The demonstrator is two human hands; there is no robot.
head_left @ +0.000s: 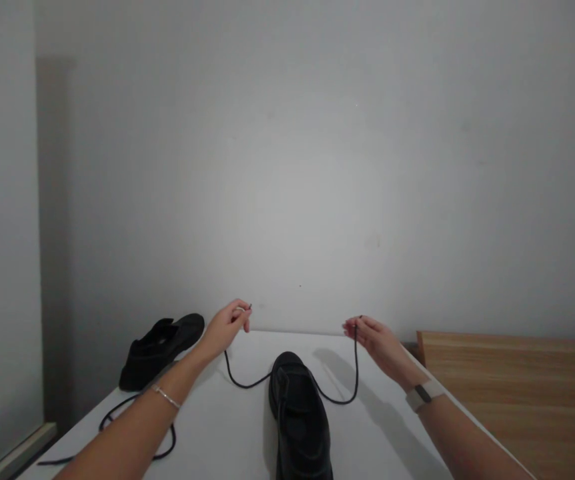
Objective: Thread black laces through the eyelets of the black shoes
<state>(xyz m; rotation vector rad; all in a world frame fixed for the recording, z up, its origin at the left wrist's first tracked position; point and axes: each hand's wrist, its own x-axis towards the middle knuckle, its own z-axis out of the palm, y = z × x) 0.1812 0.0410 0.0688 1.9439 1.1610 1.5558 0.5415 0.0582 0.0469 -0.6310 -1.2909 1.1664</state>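
A black shoe (pixel 301 420) stands on the white table (pixel 222 427), its toe toward the wall. From its front a black lace (pixel 340 402) runs out to both sides and up to my hands. My left hand (pixel 228 323), raised left of the toe, pinches one end of the lace, the tip poking out between the fingers. On the right, my right hand (pixel 367 332) holds the other end up between thumb and fingers, and the lace hangs down from it in a curve.
A second black shoe (pixel 160 350) rests at the table's back left corner. Another black lace (pixel 172 443) lies loosely curled beneath my left forearm. A wooden panel (pixel 512 393) stands right of the table, and a grey wall (pixel 297 167) rises behind.
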